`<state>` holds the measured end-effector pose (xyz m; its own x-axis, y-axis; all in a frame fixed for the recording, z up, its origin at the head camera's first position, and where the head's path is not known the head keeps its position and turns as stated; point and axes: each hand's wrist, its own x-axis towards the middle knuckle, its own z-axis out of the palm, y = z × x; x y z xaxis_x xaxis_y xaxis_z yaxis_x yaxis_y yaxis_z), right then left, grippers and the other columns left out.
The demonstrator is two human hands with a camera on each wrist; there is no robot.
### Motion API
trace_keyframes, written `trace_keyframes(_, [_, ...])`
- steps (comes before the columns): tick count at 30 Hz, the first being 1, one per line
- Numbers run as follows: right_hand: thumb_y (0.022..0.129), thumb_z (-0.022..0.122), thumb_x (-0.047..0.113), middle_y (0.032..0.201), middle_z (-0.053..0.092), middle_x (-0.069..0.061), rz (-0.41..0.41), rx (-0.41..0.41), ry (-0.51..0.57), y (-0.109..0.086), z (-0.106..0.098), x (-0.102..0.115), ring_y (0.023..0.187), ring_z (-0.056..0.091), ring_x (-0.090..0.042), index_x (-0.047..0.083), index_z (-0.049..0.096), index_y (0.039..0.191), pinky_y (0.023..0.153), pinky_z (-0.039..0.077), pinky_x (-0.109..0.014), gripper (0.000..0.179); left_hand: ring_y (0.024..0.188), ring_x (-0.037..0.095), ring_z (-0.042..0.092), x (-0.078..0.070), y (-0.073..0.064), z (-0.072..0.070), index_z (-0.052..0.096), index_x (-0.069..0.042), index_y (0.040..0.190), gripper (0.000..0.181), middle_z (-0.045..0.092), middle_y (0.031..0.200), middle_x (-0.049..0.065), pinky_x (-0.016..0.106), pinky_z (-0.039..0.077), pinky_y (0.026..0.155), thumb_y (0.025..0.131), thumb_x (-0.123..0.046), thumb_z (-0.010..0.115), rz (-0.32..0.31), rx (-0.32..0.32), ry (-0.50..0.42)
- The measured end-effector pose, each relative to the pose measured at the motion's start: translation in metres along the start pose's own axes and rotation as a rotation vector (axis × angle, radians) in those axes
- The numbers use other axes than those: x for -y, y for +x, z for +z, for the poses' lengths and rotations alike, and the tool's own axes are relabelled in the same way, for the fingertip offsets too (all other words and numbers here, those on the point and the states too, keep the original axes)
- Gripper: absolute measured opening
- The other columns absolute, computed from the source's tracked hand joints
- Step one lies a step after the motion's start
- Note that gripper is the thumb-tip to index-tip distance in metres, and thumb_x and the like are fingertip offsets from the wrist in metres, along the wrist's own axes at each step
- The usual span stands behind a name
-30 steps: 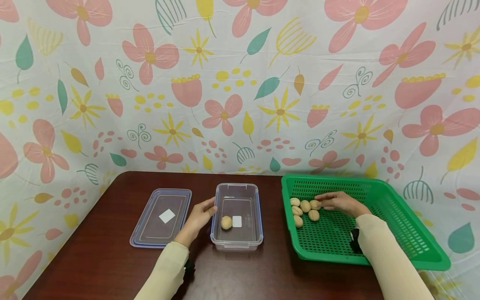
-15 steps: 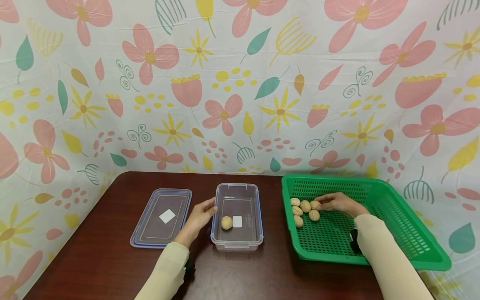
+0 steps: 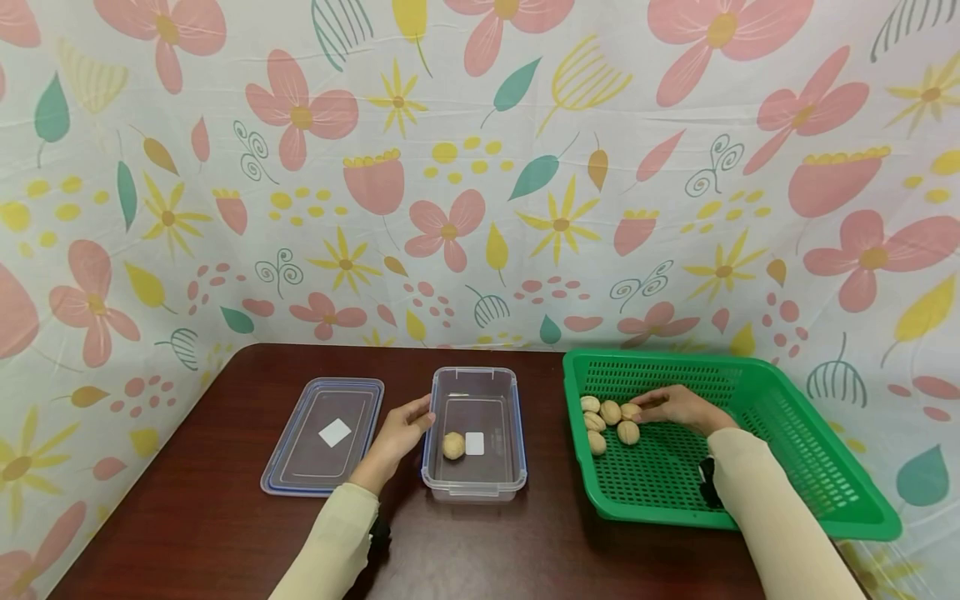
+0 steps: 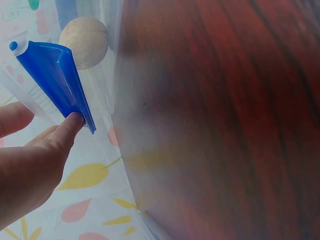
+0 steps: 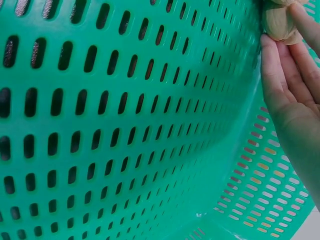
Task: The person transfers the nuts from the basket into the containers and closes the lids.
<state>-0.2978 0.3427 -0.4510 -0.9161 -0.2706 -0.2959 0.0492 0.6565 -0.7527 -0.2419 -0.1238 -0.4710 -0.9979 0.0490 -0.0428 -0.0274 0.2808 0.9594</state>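
Note:
My right hand (image 3: 681, 408) reaches into the green basket (image 3: 660, 518). It pinches a walnut (image 5: 280, 23) between thumb and fingers, at the right end of a cluster. Several other walnuts (image 3: 611, 412) lie against the basket's left side. My left hand (image 3: 397, 435) rests at the left side of a clear plastic container (image 3: 487, 417), its fingers relaxed. In the left wrist view a fingertip touches the end of the container's blue latch flap (image 4: 52, 75), which hangs outward. One walnut (image 3: 453, 446) sits inside the container, beside a white label.
Left of the container, a clear lid (image 3: 315, 463) with a blue seal lies flat on the dark wooden table (image 3: 517, 550). A floral cloth (image 3: 480, 167) hangs behind the table. The basket stands at the table's right.
My right hand has lowered slightly and its fingers have closed round the walnut at the cluster's right end. My left hand and the container have stayed put.

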Motion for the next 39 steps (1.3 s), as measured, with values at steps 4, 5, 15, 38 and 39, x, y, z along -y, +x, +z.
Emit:
trace_keyframes(4, [0.088,0.071,0.026,0.129,0.055,-0.025,0.001,-0.007,-0.002,0.000,0.000,0.000,0.118,0.050,-0.043,-0.005,0.057,0.129,0.094,0.046,-0.054,0.053,0.128,0.036,0.046,0.000,0.000,0.000,0.045,0.003,0.140,0.044,0.050,0.137,0.024,0.051,0.037,0.106,0.098,-0.007,0.052,0.001,0.000,-0.016])
trace_keyframes(5, [0.088,0.071,0.026,0.129,0.055,-0.025,-0.001,-0.005,-0.008,0.000,0.000,0.000,0.118,0.051,-0.043,-0.005,0.057,0.129,0.094,0.046,-0.053,0.053,0.128,0.036,0.046,0.000,0.000,0.000,0.045,0.004,0.140,0.044,0.050,0.137,0.024,0.051,0.037,0.106,0.098,-0.007,0.052,0.001,0.001,-0.020])
trace_keyframes(15, [0.088,0.072,0.029,0.129,0.056,-0.024,-0.008,-0.011,-0.029,-0.003,-0.005,0.000,0.118,0.051,-0.043,-0.003,0.058,0.128,0.094,0.045,-0.055,0.053,0.127,0.036,0.047,0.000,-0.001,0.001,0.045,0.004,0.140,0.044,0.050,0.138,0.024,0.050,0.038,0.105,0.098,-0.006,0.052,0.010,0.008,-0.028])
trace_keyframes(38, [0.088,0.071,0.034,0.128,0.058,-0.020,-0.051,-0.028,-0.011,-0.012,-0.019,0.017,0.120,0.050,-0.041,0.001,0.058,0.130,0.095,0.043,-0.056,0.056,0.126,0.037,0.048,0.000,-0.001,0.001,0.046,0.004,0.139,0.043,0.051,0.136,0.024,0.051,0.039,0.104,0.098,-0.006,0.052,0.016,0.001,-0.020])
trace_keyframes(39, [0.087,0.071,0.034,0.128,0.059,-0.019,-0.049,-0.029,-0.008,-0.012,-0.019,0.018,0.121,0.050,-0.041,0.001,0.058,0.130,0.096,0.043,-0.056,0.055,0.126,0.037,0.048,0.000,-0.001,0.001,0.046,0.004,0.139,0.043,0.051,0.136,0.024,0.051,0.039,0.104,0.098,-0.006,0.052,0.016,0.001,-0.022])
